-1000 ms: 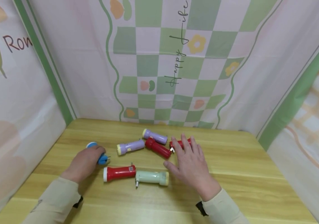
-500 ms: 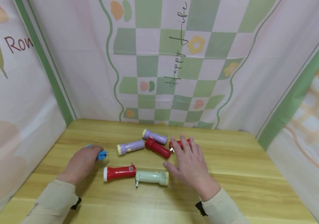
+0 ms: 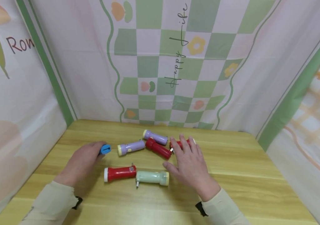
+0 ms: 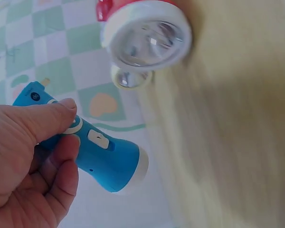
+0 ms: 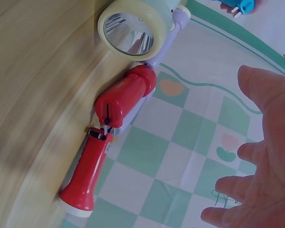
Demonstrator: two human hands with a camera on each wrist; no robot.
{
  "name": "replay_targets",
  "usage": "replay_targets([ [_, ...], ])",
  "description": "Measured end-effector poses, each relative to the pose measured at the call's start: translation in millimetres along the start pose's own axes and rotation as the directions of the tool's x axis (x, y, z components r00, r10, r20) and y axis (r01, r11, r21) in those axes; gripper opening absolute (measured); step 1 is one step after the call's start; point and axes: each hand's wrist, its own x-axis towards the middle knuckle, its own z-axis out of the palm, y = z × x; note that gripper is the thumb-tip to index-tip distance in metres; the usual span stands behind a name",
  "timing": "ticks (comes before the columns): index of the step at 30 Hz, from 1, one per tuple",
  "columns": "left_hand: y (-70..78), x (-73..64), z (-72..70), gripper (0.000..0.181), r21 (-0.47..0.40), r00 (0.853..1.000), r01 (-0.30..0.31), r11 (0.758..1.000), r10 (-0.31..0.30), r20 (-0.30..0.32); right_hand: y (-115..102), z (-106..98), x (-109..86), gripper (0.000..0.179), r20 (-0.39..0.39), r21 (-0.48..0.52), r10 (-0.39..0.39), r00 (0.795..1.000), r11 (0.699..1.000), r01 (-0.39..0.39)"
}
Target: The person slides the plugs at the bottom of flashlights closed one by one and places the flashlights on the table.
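Note:
My left hand (image 3: 82,157) grips a blue flashlight (image 4: 109,156) with a white head, raised off the table at the left. Its thumb lies along the body near the switch, the other fingers curl beneath, and the tail end (image 3: 105,149) sticks out to the right in the head view. Spread and holding nothing, my right hand (image 3: 191,162) hovers over the right side. Beneath its fingers lies a red flashlight (image 5: 88,166) with a white head, partly hidden in the head view. A darker red flashlight (image 3: 158,148) lies just left of that hand.
Two purple flashlights (image 3: 132,147) with yellow heads lie toward the back. Nearer, a red flashlight (image 3: 120,173) with a white head lies end to end with a pale green flashlight (image 3: 152,177), whose plug prongs stick out. Printed curtains (image 3: 92,78) enclose the wooden table (image 3: 233,187).
The blue flashlight has risen with my left hand and turned, so its head is now hidden in the head view and its tail end faces right. My right hand has hardly moved.

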Motion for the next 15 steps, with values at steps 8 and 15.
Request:
replay_targets([
  [8, 22.3, 8.2, -8.7, 0.036, -0.014, 1.000, -0.022, 1.000, 0.022, 0.006, -1, -3, -0.3, 0.089, -0.023, 0.002, -0.024, 0.999, 1.000, 0.024],
  [15, 39.1, 12.1, -8.2, 0.038, -0.046, 0.999, 0.011, 0.999, -0.010, 0.032, -3, -4, -1.4, 0.089, -0.024, 0.015, -0.032, 0.999, 0.999, 0.032],
])
